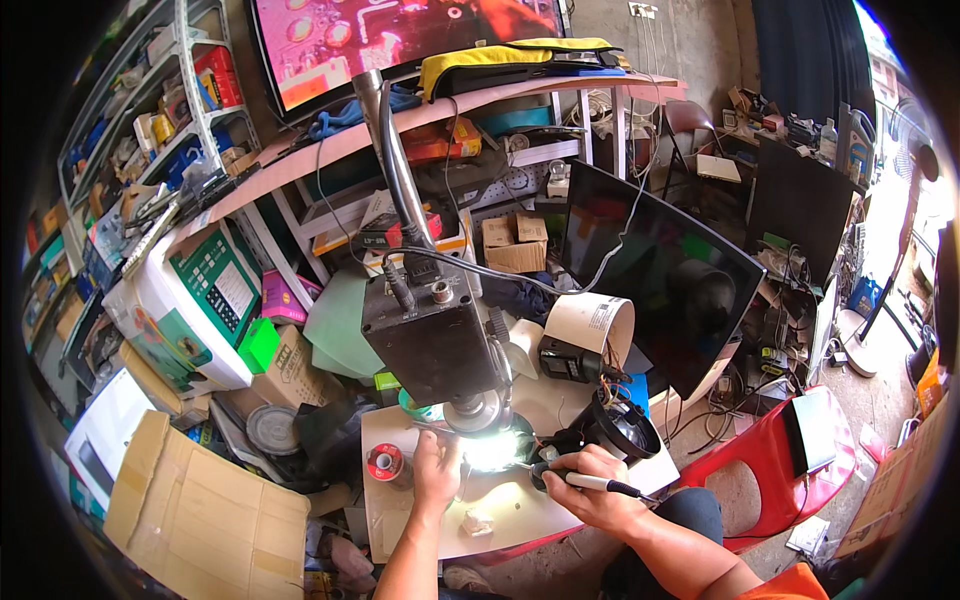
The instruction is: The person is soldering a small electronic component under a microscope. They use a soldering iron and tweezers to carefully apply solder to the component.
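My right hand [598,490] is closed around a soldering iron [592,482] with a white and black handle; its thin tip reaches left into the glare. My left hand [436,472] is at the left side of the bright spot, its fingers pressed together; what they pinch is washed out by the light. Above both hands hangs a black microscope camera [430,335], its lit lens pointing down at the small table [400,525]. A red solder spool [385,463] stands left of my left hand. In front of the glare lies a small pale lump [478,522].
A round black motor housing [622,425] and a cardboard tube [592,322] crowd the table's right. A dark monitor [660,280] leans behind them. Cardboard [205,510] lies left; a red stool [765,470] is at right. A large screen [400,40] shows a magnified circuit board.
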`<control>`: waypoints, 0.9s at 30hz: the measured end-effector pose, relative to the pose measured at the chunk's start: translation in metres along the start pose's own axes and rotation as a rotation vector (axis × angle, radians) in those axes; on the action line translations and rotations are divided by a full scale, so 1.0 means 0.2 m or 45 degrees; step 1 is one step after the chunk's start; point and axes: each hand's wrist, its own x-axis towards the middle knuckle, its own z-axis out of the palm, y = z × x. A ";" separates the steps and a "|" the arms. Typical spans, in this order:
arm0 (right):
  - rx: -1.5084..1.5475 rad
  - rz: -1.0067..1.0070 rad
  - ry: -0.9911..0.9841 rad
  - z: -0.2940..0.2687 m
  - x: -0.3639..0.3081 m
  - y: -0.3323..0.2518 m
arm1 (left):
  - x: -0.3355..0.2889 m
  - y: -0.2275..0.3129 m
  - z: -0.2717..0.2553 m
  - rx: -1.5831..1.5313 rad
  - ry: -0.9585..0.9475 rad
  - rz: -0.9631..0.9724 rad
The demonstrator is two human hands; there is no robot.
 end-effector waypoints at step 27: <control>0.001 0.015 0.023 -0.01 0.00 -0.01 | 0.00 0.01 0.00 0.098 0.049 0.065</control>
